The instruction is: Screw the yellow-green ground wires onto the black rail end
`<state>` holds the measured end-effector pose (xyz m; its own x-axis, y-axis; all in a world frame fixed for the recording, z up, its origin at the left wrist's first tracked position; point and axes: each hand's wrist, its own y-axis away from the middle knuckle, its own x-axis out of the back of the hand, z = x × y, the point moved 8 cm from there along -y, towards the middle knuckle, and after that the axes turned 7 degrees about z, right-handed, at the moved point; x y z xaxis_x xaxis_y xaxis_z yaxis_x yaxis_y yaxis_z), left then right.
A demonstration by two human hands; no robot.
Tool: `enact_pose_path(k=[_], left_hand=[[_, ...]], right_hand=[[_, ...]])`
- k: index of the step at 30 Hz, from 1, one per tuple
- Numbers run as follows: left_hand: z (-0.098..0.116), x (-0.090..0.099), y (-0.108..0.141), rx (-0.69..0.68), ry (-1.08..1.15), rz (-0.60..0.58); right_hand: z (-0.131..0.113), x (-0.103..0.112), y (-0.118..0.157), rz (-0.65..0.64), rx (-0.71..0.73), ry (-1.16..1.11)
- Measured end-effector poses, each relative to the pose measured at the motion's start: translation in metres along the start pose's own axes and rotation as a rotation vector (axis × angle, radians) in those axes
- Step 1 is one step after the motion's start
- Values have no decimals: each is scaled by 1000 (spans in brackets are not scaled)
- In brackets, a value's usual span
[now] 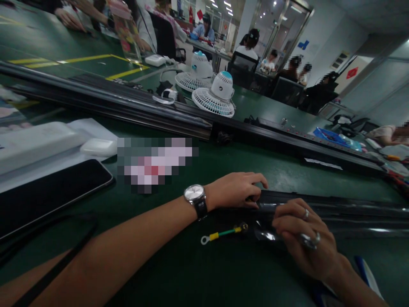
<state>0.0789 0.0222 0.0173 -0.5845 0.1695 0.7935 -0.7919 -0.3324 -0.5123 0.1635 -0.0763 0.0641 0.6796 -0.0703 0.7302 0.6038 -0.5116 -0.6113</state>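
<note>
My left hand (238,189), with a wristwatch (194,194) behind it, rests at the near end of a long black wrapped bar (345,213), fingers bent against its edge. Over the same bar, further right, my right hand (306,238) is closed around a small metallic tool (309,241) that is mostly hidden in the fist. A short green wire (226,233) with yellow sleeves and a ring terminal (205,240) sticks out of the bar's end, below my left hand. Clear film shines between the hands.
Two white fans (214,96) stand behind long black rails (128,104) crossing the green table (179,273). A phone (54,192) and white boxes (41,138) lie left. Blue-handled scissors (367,277) are at lower right. People sit at other tables; a blue tray (330,136) is far right.
</note>
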Motion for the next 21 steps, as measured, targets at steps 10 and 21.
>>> enact_pose_path(k=[10,21], left_hand=[[2,0,1,-37,-14,-2],[2,0,1,-43,-18,11]], right_hand=[[-4,-2,-2,-16,8,-38],[-6,-7,-2,-71,58,-82]])
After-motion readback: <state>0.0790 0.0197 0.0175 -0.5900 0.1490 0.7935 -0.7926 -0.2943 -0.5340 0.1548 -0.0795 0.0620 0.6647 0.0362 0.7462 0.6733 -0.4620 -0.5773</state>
